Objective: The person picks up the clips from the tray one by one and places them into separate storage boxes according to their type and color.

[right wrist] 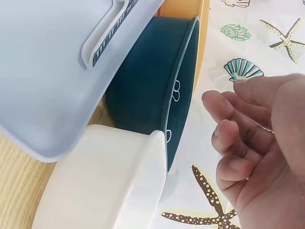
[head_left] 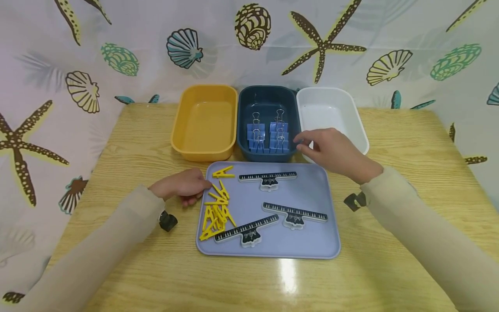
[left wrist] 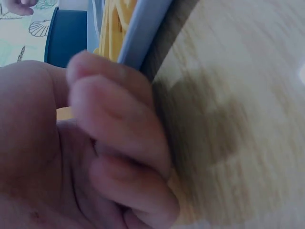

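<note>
My left hand (head_left: 186,185) is at the left rim of the grey-blue tray (head_left: 304,242), its fingertips beside several yellow clothespins (head_left: 221,193). In the left wrist view its fingers (left wrist: 119,119) are bent, with nothing visible between them; whether a fingertip touches a clothespin cannot be made out. Over the border of the navy bin (head_left: 269,95) and the white bin (head_left: 331,97) hovers my right hand (head_left: 331,149), fingers loosely bent and holding nothing. Blue binder clips (head_left: 278,138) stand in two rows in the navy bin. Three piano-keyboard music clips (head_left: 269,178) lie on the tray.
A yellow bin (head_left: 208,154) adjoins the navy bin on the left; its visible floor is bare. All three bins stand behind the tray on a wooden table (head_left: 148,264). A shell-and-starfish patterned cloth (head_left: 218,26) hangs behind the table.
</note>
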The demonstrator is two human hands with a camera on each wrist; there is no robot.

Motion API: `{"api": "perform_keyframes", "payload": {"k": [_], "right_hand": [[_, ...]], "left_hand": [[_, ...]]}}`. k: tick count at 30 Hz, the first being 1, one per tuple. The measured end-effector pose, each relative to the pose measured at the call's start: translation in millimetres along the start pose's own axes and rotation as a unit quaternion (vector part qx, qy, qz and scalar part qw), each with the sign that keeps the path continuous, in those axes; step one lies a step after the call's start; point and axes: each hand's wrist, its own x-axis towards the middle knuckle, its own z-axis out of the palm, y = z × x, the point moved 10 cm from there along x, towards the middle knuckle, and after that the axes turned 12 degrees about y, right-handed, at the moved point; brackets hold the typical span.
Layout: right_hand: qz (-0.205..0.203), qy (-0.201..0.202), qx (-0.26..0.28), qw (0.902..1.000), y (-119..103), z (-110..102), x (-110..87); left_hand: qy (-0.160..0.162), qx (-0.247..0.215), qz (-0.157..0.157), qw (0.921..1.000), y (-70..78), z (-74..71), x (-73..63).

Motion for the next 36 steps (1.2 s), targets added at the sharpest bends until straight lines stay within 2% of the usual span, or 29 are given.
{"api": "perform_keyframes", "payload": {"k": [10, 19, 36], "right_hand": [[0.003, -0.013, 0.006, 0.9999, 3.5, 3.8, -3.3], [0.010, -0.030, 0.005, 0.9995, 3.0, 6.9, -9.1], [-0.001, -0.052, 0.003, 0.9986, 0.7, 13.2, -24.1]], "left_hand": [[-0.004, 0.029, -0.005, 0.9996, 0.8, -1.1, -2.4], [-0.008, 0.024, -0.003, 0.9997, 1.7, -0.6, -0.9], [-0.004, 0.019, 0.000, 0.9998, 0.1, -0.4, 0.9]]}}
